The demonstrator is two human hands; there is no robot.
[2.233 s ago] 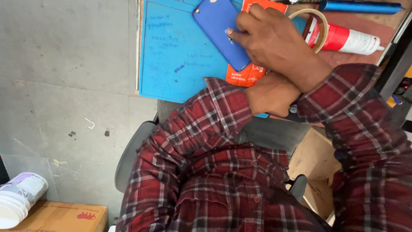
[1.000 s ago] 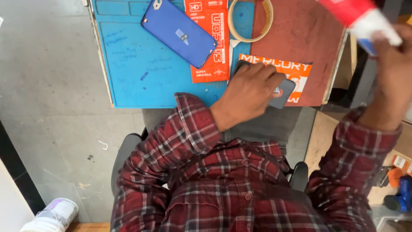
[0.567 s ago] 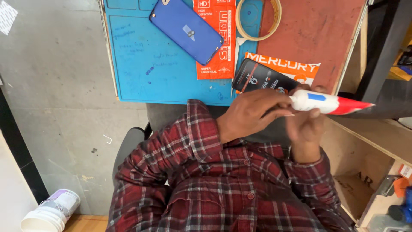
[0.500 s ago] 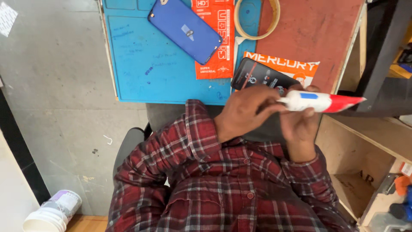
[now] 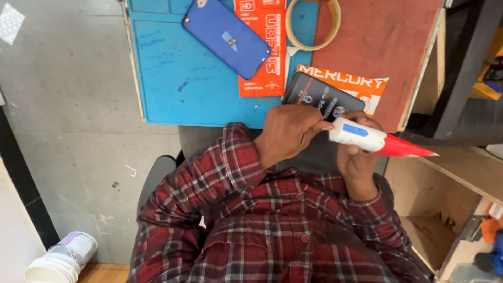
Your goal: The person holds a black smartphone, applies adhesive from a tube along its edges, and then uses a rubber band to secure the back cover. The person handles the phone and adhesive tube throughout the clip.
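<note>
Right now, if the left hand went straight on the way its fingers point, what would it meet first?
The tube: the left hand points at its white end, and its fingertips already seem to touch it. The right hand holds the tube from below. Depth is hard to judge.

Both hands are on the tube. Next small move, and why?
Probably twist the white end of the tube with the left hand: its fingers pinch that end, while the right hand wraps the middle, clear of the blue mat.
</note>
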